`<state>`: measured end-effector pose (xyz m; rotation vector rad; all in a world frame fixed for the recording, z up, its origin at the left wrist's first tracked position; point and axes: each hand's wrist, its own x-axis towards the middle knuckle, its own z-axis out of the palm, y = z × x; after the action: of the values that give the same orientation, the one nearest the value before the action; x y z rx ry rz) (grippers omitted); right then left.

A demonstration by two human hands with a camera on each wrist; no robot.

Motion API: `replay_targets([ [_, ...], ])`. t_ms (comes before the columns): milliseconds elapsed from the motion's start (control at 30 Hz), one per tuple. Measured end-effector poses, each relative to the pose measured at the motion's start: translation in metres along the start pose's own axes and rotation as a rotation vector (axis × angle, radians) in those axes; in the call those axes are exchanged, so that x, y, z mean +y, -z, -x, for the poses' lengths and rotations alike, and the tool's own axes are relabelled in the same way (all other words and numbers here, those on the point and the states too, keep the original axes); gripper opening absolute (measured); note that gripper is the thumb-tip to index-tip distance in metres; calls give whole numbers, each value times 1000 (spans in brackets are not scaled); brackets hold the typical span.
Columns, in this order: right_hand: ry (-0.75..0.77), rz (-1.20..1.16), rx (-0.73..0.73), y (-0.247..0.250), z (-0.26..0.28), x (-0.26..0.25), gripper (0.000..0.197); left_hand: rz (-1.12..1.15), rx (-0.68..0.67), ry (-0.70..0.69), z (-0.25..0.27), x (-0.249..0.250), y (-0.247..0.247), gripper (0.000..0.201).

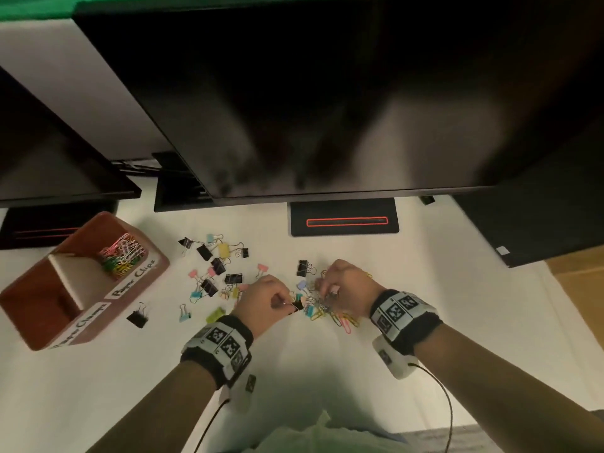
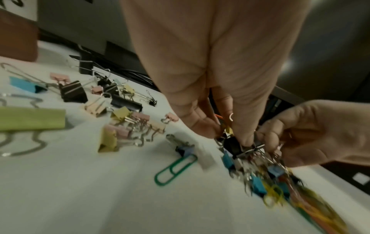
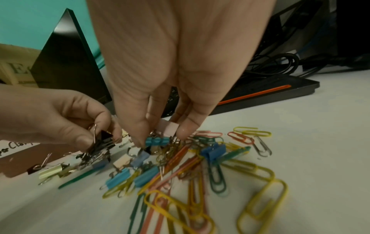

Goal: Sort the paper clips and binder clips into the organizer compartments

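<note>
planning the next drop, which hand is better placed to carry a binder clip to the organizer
Left. The left hand already pinches a black binder clip and is on the organizer side; the right hand is farther away.

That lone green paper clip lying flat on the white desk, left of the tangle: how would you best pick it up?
The green wire paper clip lies flat and apart from the pile, so come straight down from above and pinch one rounded end, or slide a fingertip under the loop. Its thin wire gives no height for a sideways grip.
</note>
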<state>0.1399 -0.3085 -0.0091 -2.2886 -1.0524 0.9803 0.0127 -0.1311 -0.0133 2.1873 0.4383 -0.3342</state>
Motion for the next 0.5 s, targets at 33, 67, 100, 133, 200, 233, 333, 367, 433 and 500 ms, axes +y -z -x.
replay_targets([
  [33,8,-1,4,2,0,1,13,6,27,2,-1,-1,3,21],
  [67,13,-4,10,5,0,2,14,7,56,5,-3,-1,6,22],
  [100,15,-8,25,9,0,3,16,12,86,12,-5,-1,9,20],
  [133,8,-12,52,14,1,3,17,20,117,26,-8,0,12,18],
  [200,-32,-25,132,26,2,8,21,20,170,77,-14,0,16,12],
  [233,-62,-28,173,32,1,12,23,6,188,102,-17,-1,17,10],
  [333,-168,17,232,43,2,28,29,5,212,160,-24,-3,17,10],
  [367,-196,37,232,43,2,32,29,14,212,175,-25,-4,16,9],
  [433,-219,82,218,39,5,38,30,15,204,187,-26,-4,14,7],
  [500,-230,115,183,33,8,40,37,14,195,192,-26,-5,13,9],
])
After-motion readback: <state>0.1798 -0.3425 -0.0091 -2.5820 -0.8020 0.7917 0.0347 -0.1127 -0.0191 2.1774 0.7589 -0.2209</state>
